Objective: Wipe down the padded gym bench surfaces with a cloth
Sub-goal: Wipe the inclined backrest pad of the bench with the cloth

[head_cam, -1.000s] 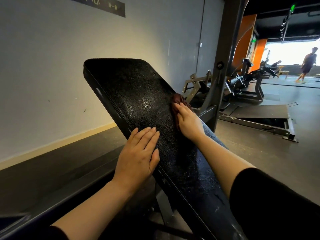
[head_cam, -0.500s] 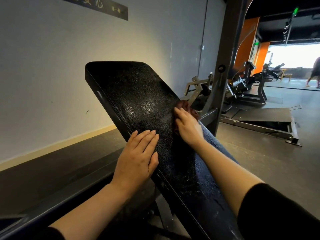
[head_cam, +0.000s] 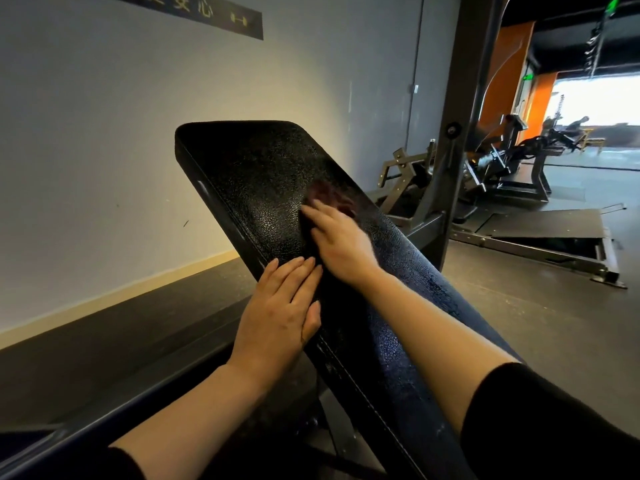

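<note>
Since half a second ago, the right hand and dark red cloth are shifted up the inclined bench pad, toward its middle. The cloth is blurred, mostly hidden under flat fingers pressing it down. The left hand is rested flat, fingers together, on the pad's left edge.

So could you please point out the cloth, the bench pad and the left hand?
cloth [head_cam: 329, 197], head view, blurred reddish part beyond the fingers.
bench pad [head_cam: 252, 168], head view, bare upper surface.
left hand [head_cam: 280, 313], head view, back of the hand.
</note>
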